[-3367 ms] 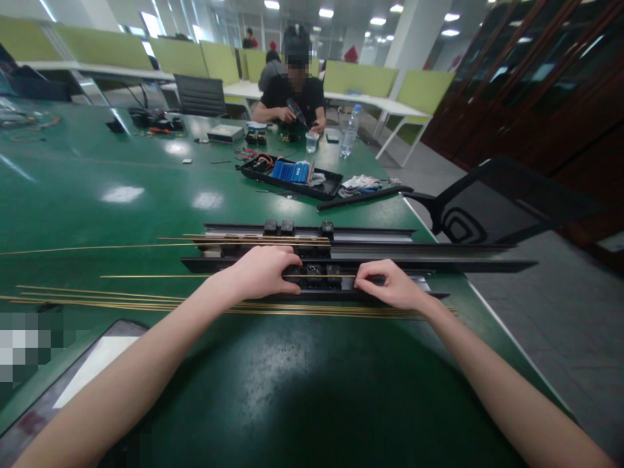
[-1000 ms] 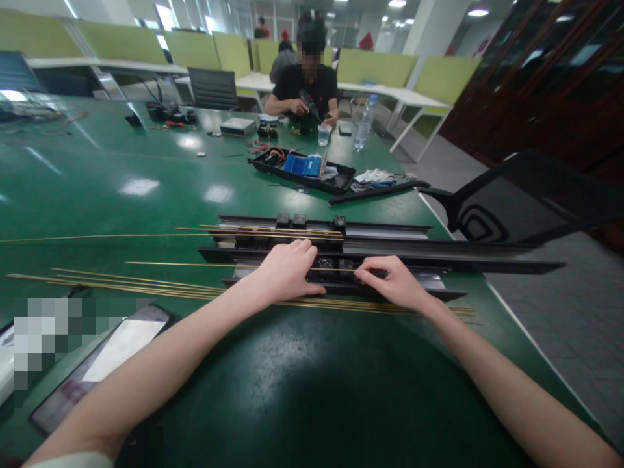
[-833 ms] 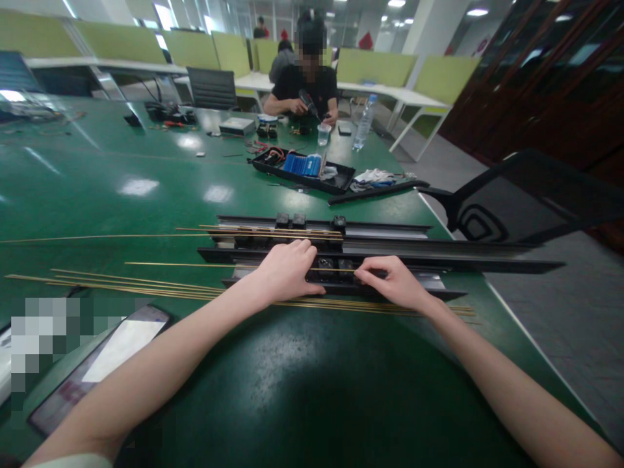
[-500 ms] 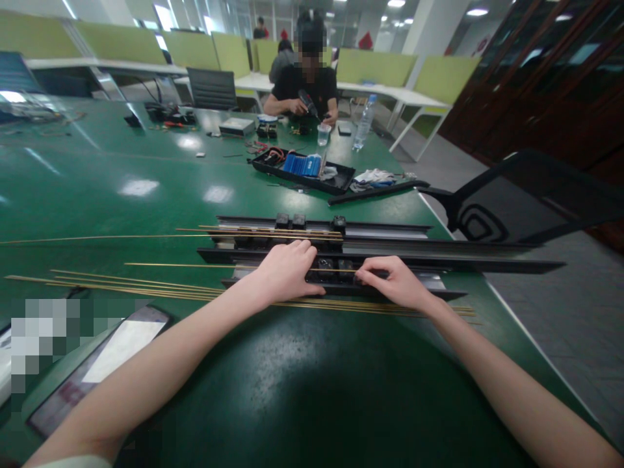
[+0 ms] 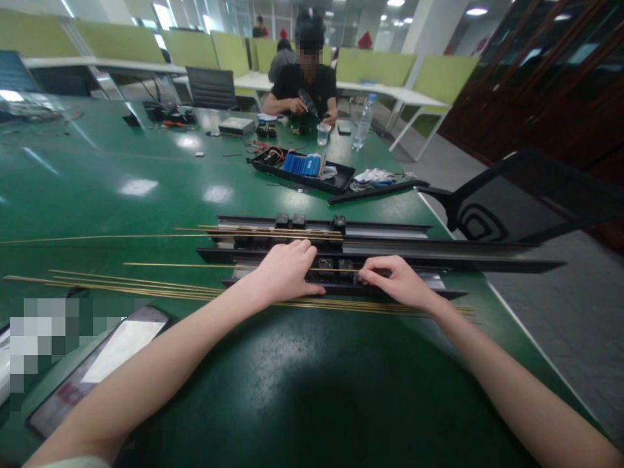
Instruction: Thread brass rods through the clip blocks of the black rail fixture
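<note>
My left hand (image 5: 287,270) reaches over the nearest black channel (image 5: 390,286), fingers across its far side and thumb at the near wall. What lies under the palm is hidden. Just right of it, black blocks (image 5: 325,265) sit in the channel. A thin brass-coloured rod (image 5: 180,264) runs from the left, beneath my left hand and along these blocks. At its right end, my right hand (image 5: 392,279) is closed in a pinch between thumb and forefinger; the fingertips cover the rod's tip.
Several loose rods (image 5: 146,286) lie along the near side. Behind are longer channels (image 5: 487,263) with more blocks and rods. A phone (image 5: 97,370) lies lower left. Farther back are a black tray (image 5: 346,179), a water bottle (image 5: 363,123) and a person (image 5: 307,84) holding a power tool. A chair (image 5: 526,195) stands right.
My right hand has shifted very slightly to the right at the rod's end. My left hand stays in place on the channel.
</note>
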Demonstrator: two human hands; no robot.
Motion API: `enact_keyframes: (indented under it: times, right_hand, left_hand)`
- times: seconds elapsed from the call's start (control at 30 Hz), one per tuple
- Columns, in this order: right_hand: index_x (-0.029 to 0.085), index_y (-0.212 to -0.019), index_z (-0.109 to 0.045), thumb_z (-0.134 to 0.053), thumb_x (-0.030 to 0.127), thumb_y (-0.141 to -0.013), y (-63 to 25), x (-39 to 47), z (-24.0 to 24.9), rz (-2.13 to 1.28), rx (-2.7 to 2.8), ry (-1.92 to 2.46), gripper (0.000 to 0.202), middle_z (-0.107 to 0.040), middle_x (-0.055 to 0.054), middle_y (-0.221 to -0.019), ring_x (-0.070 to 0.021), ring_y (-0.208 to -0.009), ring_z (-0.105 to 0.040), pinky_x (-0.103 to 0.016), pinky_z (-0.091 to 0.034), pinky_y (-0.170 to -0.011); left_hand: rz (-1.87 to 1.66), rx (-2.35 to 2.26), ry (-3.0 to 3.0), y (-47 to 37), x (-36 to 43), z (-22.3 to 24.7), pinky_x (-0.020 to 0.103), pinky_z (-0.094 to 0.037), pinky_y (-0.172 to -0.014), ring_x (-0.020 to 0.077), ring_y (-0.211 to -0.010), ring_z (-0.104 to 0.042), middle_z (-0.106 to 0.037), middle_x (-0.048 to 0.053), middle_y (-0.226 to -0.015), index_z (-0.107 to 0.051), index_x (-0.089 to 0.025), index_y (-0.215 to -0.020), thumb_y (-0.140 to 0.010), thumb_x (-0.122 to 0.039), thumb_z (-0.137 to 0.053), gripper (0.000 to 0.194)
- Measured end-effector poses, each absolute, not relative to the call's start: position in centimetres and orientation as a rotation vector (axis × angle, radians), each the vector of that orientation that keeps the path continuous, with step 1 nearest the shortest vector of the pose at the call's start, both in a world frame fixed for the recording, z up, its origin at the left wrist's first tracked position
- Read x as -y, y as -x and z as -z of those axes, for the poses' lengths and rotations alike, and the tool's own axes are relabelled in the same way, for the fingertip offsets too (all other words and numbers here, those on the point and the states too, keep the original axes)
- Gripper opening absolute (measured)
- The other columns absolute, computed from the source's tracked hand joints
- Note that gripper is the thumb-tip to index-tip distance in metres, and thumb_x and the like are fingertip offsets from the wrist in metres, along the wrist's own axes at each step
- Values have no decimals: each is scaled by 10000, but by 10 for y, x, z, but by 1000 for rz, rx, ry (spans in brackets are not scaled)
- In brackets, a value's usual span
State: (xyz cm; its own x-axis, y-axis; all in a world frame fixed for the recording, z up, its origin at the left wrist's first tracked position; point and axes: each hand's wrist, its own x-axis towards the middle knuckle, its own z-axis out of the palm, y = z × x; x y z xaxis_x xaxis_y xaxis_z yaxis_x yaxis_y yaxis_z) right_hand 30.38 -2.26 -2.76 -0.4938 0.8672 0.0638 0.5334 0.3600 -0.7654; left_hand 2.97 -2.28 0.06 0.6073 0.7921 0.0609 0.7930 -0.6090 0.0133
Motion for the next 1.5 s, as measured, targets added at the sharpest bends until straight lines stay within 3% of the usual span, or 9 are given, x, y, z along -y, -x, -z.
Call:
enact_keyframes:
  times: [1.5]
  right_hand:
    - [185,-767,-716,-585,441,-938,-314,26,26,-938,2180,1220,335,-711,-44,-777,-201,-751,-637,-317,-480,-714]
  left_hand:
    - [91,1382,2800,-30,22,-2,374,-512,-783,293,-1039,-637,-654,111,-1074,-578,-174,-981,-784,-641,-674,516]
